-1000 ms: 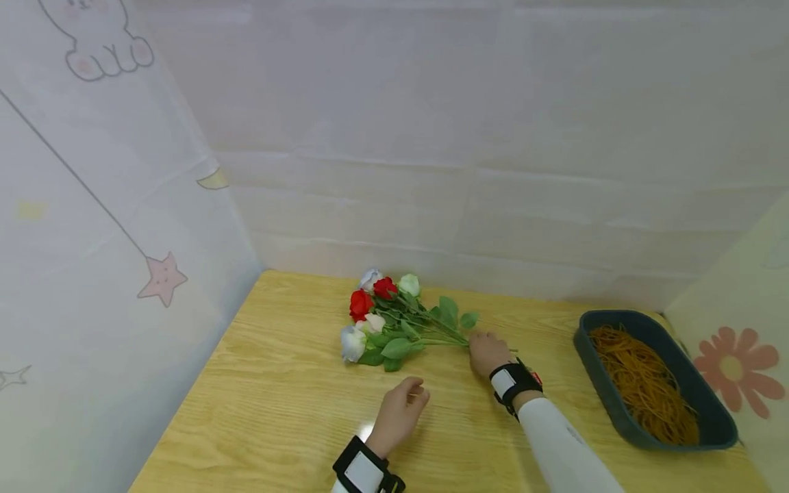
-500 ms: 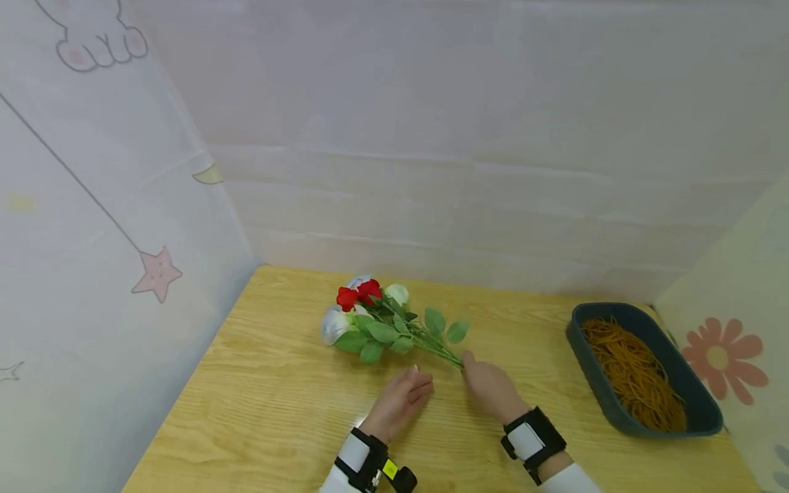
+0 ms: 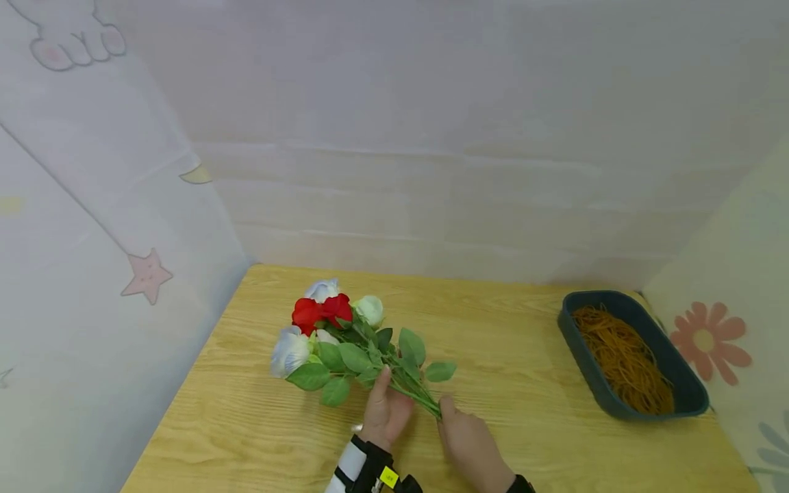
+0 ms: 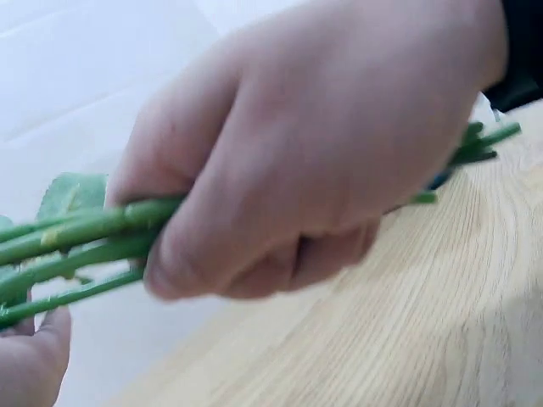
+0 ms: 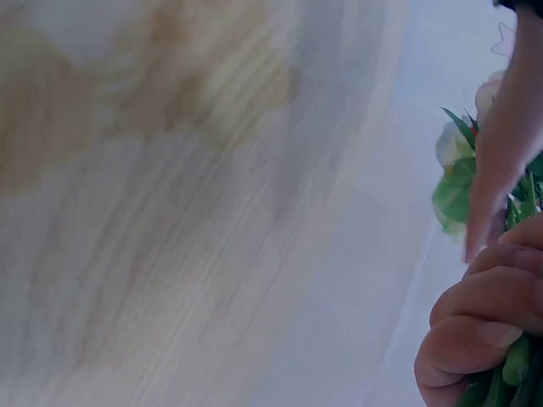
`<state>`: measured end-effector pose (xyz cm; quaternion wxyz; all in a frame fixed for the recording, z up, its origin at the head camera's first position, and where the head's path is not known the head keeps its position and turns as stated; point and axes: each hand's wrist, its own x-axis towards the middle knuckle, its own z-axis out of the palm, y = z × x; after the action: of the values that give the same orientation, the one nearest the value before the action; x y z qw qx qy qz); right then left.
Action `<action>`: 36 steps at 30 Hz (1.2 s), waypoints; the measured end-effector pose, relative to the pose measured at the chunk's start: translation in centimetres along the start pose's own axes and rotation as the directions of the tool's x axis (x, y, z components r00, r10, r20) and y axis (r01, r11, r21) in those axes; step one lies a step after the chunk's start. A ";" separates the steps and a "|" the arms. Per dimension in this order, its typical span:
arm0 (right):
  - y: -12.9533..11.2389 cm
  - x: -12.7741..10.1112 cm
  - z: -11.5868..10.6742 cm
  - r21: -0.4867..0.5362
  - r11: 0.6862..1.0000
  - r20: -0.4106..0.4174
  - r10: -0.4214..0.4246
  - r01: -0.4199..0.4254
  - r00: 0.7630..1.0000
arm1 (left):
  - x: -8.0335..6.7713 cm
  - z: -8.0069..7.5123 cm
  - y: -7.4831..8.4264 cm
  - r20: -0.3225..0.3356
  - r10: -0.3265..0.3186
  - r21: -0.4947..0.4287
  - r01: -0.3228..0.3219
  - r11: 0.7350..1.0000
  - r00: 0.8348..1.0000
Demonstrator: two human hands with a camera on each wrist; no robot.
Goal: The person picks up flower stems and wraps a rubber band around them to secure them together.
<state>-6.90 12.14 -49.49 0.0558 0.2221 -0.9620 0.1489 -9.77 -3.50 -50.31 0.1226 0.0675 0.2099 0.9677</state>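
While the right hand [image 3: 468, 438] is curling its fingers [image 5: 475, 331] around the green stems [image 4: 81, 233] of a bunch of roses [image 3: 345, 342], the left hand [image 3: 385, 411] is reaching in beside it — one straight finger is lying against the stems, though whether the rest are closing on them I cannot tell. Red, white and pale blue blooms are lying low over the wooden surface [image 3: 524, 356], pointing toward the left wall. A dark tray [image 3: 576, 356] of orange rubber bands [image 3: 622, 359] is sitting well apart at the right — untouched.
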 end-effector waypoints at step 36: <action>1.9 -4.3 -0.8 0.300 0.932 0.136 0.167 -0.202 0.976 | 1.6 3.4 4.5 -0.058 0.319 -0.027 -0.321 0.947 0.946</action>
<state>-3.84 15.77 -49.97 -0.0467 0.1446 -0.9445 0.2913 -11.66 -5.65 -45.20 -0.0404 0.0729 0.1819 0.9798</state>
